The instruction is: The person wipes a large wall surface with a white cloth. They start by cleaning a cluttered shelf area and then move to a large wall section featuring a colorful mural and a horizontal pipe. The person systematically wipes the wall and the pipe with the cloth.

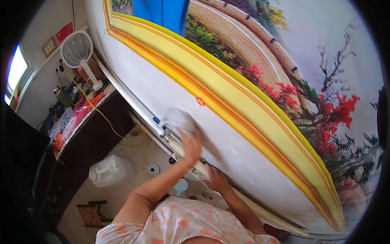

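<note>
My left hand (192, 148) reaches up over the pale pipe and holds a whitish cloth (179, 120), blurred and crumpled, at the white wall (146, 79). Lower and to the right, my right hand (215, 180) rests on the pale pipe (249, 204), its fingers spread; nothing shows in it. Left of the cloth, a blue valve handle (159, 122) sits by the metal pipe fitting (166, 136). A yellow and orange picture border (182, 73) crosses the wall above the cloth and bears a small round red sticker (200, 101).
A desk with a colourful cover (80, 117) stands left, holding an electric fly swatter (77, 50), a green flask (62, 97) and a yellow cable (105, 114). On the tiled floor are a translucent plastic jug (111, 170), a small wooden stool (90, 216) and a light blue plastic item (179, 186).
</note>
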A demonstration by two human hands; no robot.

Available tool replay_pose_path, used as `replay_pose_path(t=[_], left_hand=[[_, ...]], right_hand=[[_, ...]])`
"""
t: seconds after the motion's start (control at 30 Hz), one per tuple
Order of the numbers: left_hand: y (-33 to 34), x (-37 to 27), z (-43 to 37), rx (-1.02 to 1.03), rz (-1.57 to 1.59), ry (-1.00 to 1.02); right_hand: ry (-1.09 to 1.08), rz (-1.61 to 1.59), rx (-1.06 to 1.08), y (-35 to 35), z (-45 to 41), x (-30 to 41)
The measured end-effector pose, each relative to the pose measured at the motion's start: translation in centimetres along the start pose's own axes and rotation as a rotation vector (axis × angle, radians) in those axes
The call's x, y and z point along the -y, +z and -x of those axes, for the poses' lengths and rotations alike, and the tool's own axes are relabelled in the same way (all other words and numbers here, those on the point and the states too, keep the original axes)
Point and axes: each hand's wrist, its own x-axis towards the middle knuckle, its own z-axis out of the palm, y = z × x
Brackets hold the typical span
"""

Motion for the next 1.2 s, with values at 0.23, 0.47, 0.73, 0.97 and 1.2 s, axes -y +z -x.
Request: replay_pose_path(t=[0.23,0.47,0.73,0.97,1.2], left_hand=[[-0.1,-6.1,-4.6,0.037,0.085,0.15],[4.9,-5.8,5.7,0.033,-0.088,0.458],[5.7,-3.7,5.6,-0.116,-0.036,0.658],[4.5,-0.9,2.4,-0.168,-0.255,0.203],[6.3,0.7,16.2,0.304,-0.507,0.895]], right_hand=[[-0.075,0.003,-0.103,-0.8,2.0,-1.0],[0.053,0.005,-0.084,-2.9,12.9,-3.8],[0.202,0.062,-0.14,-4.7,21.9,-6.9],[0.126,0.157,-0.172,-4.5,21.4,-6.9],[0.147,0.12,-0.164,-4.8,21.6,-6.8]])
